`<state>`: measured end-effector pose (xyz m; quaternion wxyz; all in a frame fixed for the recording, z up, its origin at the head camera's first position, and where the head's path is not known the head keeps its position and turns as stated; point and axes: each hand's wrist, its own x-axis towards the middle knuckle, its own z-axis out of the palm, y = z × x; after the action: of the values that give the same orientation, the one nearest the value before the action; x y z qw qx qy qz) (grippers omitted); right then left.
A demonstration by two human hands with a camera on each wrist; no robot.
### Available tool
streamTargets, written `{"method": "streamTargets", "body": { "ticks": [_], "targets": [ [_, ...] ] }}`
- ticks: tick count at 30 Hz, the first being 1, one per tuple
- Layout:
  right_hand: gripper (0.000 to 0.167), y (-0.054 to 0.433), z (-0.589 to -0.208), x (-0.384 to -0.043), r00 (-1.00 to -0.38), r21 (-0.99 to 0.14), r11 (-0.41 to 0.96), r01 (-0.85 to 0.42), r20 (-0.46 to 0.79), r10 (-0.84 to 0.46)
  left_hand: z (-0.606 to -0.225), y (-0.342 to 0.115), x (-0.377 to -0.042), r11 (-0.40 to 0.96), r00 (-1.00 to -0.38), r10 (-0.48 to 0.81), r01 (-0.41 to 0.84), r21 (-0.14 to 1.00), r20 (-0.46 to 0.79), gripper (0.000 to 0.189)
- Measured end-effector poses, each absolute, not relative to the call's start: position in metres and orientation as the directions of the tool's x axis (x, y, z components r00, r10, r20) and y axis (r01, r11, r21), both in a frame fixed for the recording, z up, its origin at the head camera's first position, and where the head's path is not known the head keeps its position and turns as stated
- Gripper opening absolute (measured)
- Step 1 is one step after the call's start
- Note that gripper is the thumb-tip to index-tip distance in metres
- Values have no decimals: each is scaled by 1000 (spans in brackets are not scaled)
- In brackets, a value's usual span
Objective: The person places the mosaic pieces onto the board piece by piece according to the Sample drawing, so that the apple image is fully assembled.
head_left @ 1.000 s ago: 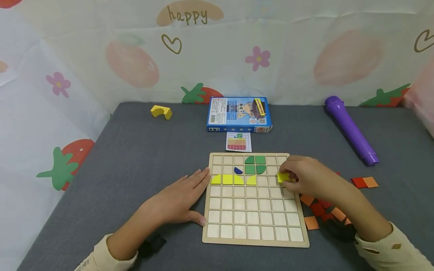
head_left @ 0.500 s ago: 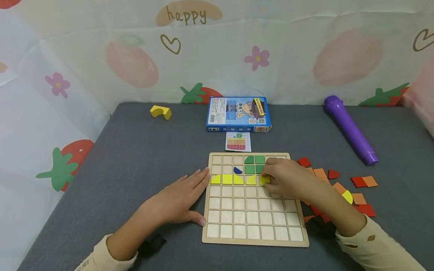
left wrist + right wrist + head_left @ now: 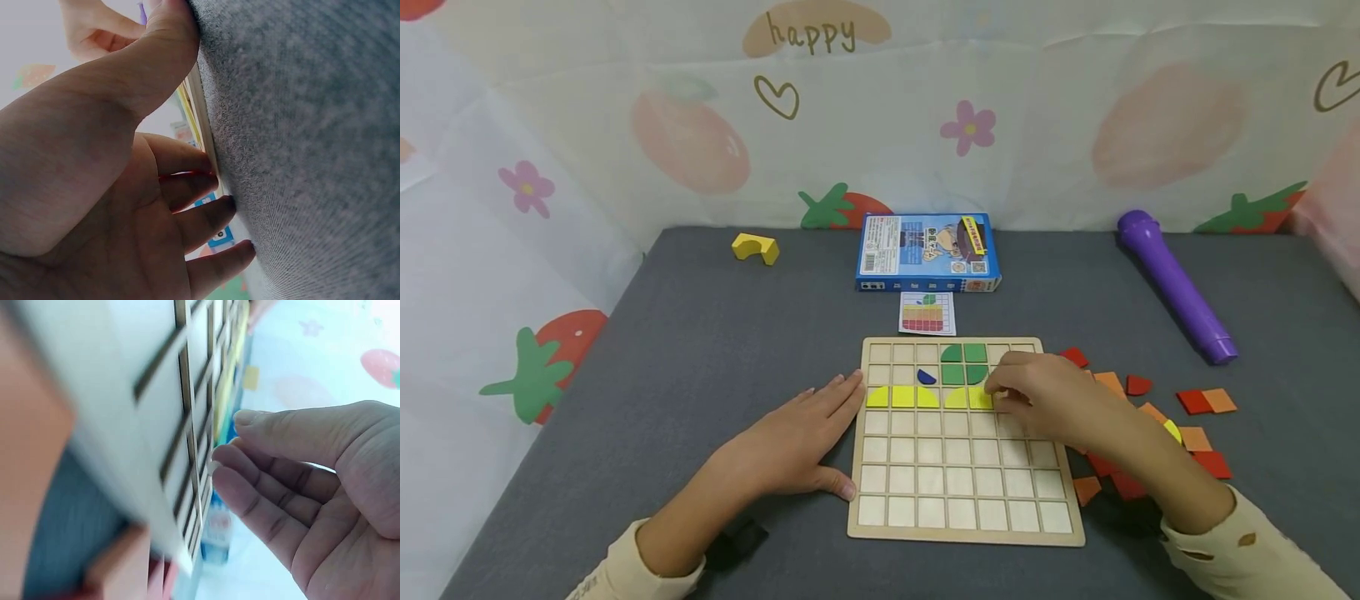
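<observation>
A wooden grid board (image 3: 962, 536) lies on the grey table. My left hand (image 3: 797, 442) rests along its left edge, fingers extended and thumb near the lower corner. Over the board's right side is my right hand (image 3: 1052, 396), fingertips at the right side of a yellow square tile (image 3: 980, 398) seated in the third row. In the right wrist view the thumb and fingers stand apart with nothing between them. More yellow tiles (image 3: 902, 397) sit to the left in that row. Above them are green tiles (image 3: 964, 364) and a small dark blue half-round tile (image 3: 927, 377).
Loose red and orange tiles (image 3: 1195, 439), with one yellow piece (image 3: 1172, 430), lie right of the board. Behind it are a pattern card (image 3: 927, 314) and a blue box (image 3: 928, 254). A yellow arched block (image 3: 756, 247) and a purple tube (image 3: 1180, 287) lie farther back.
My right hand has carried the yellow square tile left from the board's right edge, set it in the third row beside the yellow quarter-round, and let go. My left hand has stayed put.
</observation>
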<state>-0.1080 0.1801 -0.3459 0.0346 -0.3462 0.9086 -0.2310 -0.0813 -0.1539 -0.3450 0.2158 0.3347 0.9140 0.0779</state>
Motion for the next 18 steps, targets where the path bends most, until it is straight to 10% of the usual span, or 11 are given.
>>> {"method": "streamTargets", "body": {
  "ticks": [18],
  "targets": [
    [19,325,-346,-75,-914,-335,890,-310,-152,-376,-344,-153,-81,761,-678,649,580,292,-345,112]
  ]
}}
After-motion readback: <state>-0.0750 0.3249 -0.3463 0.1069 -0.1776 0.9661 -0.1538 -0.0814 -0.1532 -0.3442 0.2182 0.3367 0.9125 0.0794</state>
